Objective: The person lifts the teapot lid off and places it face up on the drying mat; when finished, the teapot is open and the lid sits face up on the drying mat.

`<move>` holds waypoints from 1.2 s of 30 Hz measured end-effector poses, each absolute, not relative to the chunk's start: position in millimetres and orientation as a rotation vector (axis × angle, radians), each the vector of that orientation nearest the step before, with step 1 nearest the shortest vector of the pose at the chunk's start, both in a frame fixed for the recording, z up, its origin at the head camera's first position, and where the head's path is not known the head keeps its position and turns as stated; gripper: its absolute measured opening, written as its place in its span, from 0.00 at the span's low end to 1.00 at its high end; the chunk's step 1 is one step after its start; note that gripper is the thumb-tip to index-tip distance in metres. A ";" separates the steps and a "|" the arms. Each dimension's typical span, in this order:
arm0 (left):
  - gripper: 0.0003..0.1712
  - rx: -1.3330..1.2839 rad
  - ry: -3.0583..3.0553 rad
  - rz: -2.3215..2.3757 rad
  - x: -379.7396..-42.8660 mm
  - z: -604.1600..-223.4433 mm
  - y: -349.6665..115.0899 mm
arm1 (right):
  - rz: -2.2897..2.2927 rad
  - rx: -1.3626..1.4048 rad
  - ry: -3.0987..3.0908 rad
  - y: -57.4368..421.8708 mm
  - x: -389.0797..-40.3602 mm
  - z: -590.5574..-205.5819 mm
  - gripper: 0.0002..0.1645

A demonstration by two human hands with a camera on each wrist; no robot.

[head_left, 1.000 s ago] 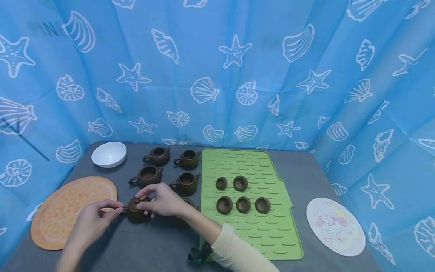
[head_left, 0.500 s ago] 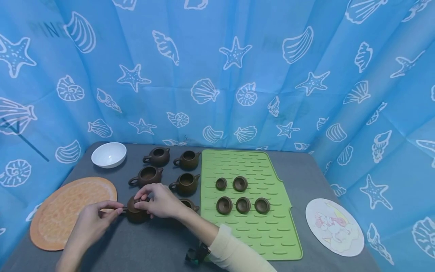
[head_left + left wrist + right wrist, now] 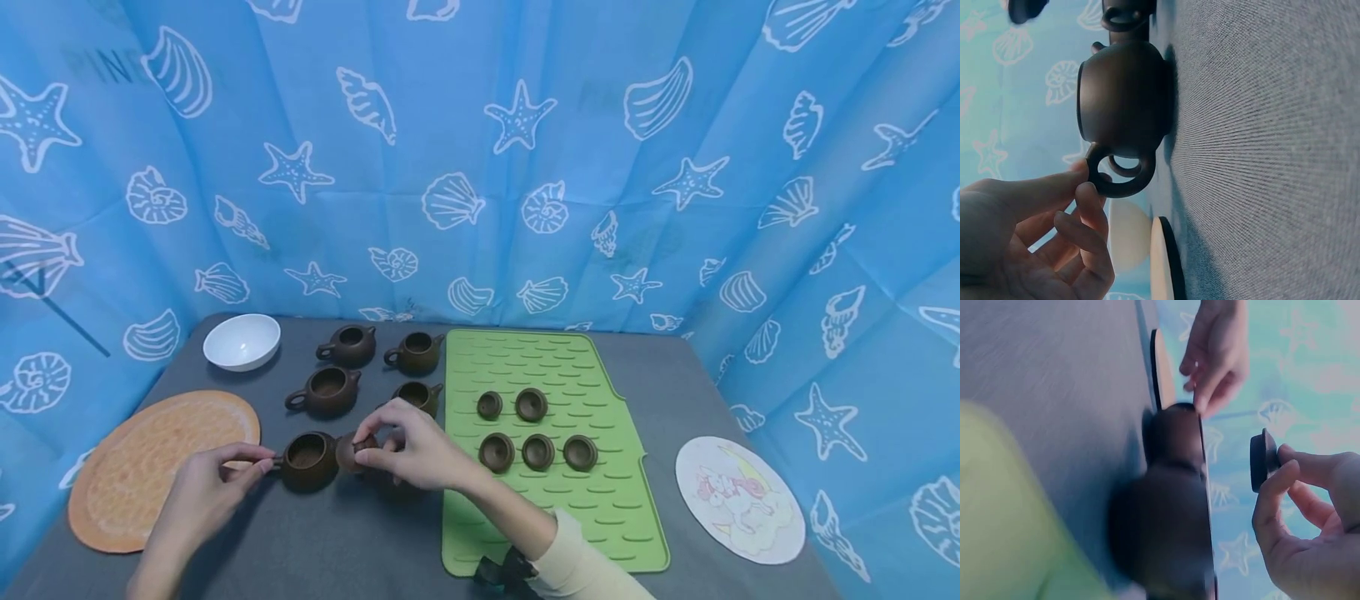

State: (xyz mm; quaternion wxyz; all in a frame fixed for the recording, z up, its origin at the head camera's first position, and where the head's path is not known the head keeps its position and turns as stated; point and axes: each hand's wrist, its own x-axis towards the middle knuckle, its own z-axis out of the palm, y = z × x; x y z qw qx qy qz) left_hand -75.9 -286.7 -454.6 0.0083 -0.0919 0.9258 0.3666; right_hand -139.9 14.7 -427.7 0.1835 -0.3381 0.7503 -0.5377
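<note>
My left hand [image 3: 202, 493] pinches the handle of a dark brown teapot [image 3: 311, 482] between thumb and fingers. The teapot stands upright and uncovered on the table; its handle [image 3: 1125, 189] shows clearly in the left wrist view. To the right of its mouth, my right hand [image 3: 422, 448] holds a small brown teapot lid [image 3: 1256, 464] by the knob, raised and tilted. Behind that hand, another teapot [image 3: 1160, 531] is mostly hidden in the head view and blurred in the right wrist view. Further uncovered teapots, including one [image 3: 328, 398] just behind, stand in two columns.
On a green mat [image 3: 555, 521] at the right lie several brown lids, one of them a small lid [image 3: 489, 406]. A white bowl [image 3: 242, 342] stands back left, near an orange-brown oval placemat [image 3: 97, 500]. A white oval board with a drawing [image 3: 738, 500] lies far right.
The right hand has lifted the lid off the teapot and carried it to the right, exposing the teapot's mouth. The left hand has stayed on the handle.
</note>
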 end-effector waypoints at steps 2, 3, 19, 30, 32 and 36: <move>0.11 -0.290 2.889 1.148 -75.5 -454.4 -286.2 | -1.517 -0.949 2.128 29.1 -141.4 -427.6 0.10; 0.11 -0.292 2.887 1.147 -75.3 -454.4 -286.0 | -1.518 -0.942 2.137 36.4 -142.2 -426.7 0.10; 0.11 -0.317 2.858 1.142 -74.6 -452.6 -286.5 | -1.585 -0.766 2.256 155.0 -166.8 -422.7 0.29; 0.12 -0.328 2.860 1.132 -76.0 -453.1 -285.4 | -1.720 -0.545 2.184 223.1 -186.6 -429.5 0.32; 0.12 -0.329 2.859 1.130 -76.2 -452.9 -285.1 | -1.715 -0.514 2.234 231.2 -188.0 -429.5 0.34; 0.11 -0.328 2.865 1.124 -75.9 -452.7 -284.9 | -1.682 -0.508 2.332 245.4 -191.2 -429.6 0.37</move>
